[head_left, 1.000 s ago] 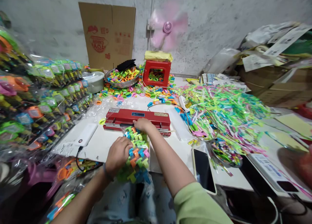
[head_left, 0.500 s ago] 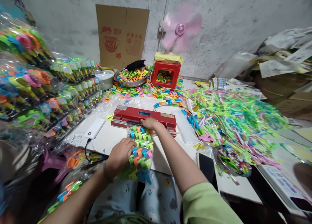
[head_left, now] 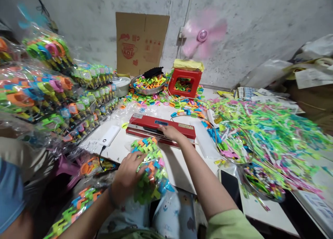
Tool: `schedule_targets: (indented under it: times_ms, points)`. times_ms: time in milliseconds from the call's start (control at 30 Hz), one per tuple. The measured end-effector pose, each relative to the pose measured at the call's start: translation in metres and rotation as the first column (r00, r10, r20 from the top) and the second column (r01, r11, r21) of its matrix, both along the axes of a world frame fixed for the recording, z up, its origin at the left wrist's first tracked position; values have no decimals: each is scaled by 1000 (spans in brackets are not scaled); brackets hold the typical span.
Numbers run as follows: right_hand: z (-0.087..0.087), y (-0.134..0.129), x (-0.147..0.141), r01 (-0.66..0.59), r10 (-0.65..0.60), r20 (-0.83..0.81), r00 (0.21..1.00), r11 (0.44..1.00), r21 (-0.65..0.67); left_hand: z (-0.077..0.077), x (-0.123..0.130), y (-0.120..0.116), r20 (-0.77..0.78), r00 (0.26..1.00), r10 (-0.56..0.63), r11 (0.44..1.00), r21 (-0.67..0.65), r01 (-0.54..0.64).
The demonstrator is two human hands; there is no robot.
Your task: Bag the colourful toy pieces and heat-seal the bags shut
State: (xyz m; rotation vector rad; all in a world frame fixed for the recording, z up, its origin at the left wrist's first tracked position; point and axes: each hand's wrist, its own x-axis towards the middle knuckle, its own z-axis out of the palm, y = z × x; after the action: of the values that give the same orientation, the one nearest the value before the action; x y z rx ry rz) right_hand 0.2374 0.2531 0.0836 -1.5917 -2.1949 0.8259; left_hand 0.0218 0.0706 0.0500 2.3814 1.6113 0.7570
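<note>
Bright even indoor light, soft shadows, glare on plastic wrapping, motion blur, wide-angle stretching toward the edges

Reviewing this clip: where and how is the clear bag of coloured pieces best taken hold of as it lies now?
Probably at the bulging lower body of the bag, from its left side, where the left hand already cups it. The thin top edge lies toward the red sealer, under the right hand, so that end seems poor to grab.

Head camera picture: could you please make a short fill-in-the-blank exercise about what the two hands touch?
1. The left hand grips a clear bag of colourful ____ pieces.
2. The right hand rests on the ____ sealing machine.
3. The white power bank lies to the ____ of that machine.

Missing words: plastic; red; left
</note>
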Motion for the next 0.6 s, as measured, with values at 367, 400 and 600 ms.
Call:
schedule_targets:
  times_ms: [367,400,600]
  points:
    - [-37,-130,64,435,-416,-551,723,894,-105,5,12,23,20,999,39,999,-28,-39]
    - [-41,-139,68,461,-450,-561,694,877,-133,4,10,21,39,998,46,999,0,-46]
    - [-72,-156,65,452,-477,-500,723,874,-181,-1,-22,-3,187,977,100,986,109,-122]
